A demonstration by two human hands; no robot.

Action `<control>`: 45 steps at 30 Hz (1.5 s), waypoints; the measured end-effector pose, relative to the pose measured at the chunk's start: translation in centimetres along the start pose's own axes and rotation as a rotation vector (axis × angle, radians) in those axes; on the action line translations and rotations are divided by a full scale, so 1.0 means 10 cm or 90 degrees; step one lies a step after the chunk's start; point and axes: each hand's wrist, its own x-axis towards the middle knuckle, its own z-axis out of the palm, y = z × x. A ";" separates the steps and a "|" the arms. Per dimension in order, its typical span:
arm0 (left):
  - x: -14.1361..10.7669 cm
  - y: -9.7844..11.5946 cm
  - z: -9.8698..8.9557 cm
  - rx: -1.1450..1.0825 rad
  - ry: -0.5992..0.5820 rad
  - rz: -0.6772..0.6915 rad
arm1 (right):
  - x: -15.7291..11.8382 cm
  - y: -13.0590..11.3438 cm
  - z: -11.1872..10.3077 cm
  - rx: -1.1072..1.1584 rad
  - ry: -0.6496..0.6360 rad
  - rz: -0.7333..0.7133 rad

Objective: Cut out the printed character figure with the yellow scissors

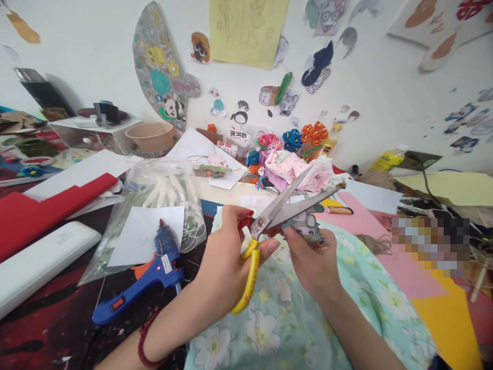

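Note:
My left hand (227,257) is closed around the yellow handles of a pair of scissors (252,275), with the metal blades spread and pointing up to the right. Something red wraps or lies at a fingertip of that hand. Between the thumb and fingers of my right hand (318,262) is a small cartoon cutout (304,226) in grey, white and green. The lower blade passes just above or behind the cutout; whether it touches is unclear. Mint floral cloth (265,329) spreads below both hands.
A blue glue gun (138,293) with a lit red light lies at left, beside a white paper sheet (134,244) on a clear plastic bag (103,257). Further left are a white case (50,262) and red folder (57,210). Pink cloth (296,169) and pipe-cleaner flowers (314,136) sit behind.

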 end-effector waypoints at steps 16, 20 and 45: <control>-0.02 -0.05 0.01 -0.027 -0.021 -0.014 | -0.04 0.02 -0.02 -0.079 -0.041 0.013; -0.02 -0.06 0.00 -0.022 -0.019 -0.026 | -0.04 0.03 -0.02 -0.078 -0.054 0.004; -0.01 0.00 -0.06 0.043 -0.002 0.029 | 0.02 0.03 -0.11 -0.041 -0.017 -0.035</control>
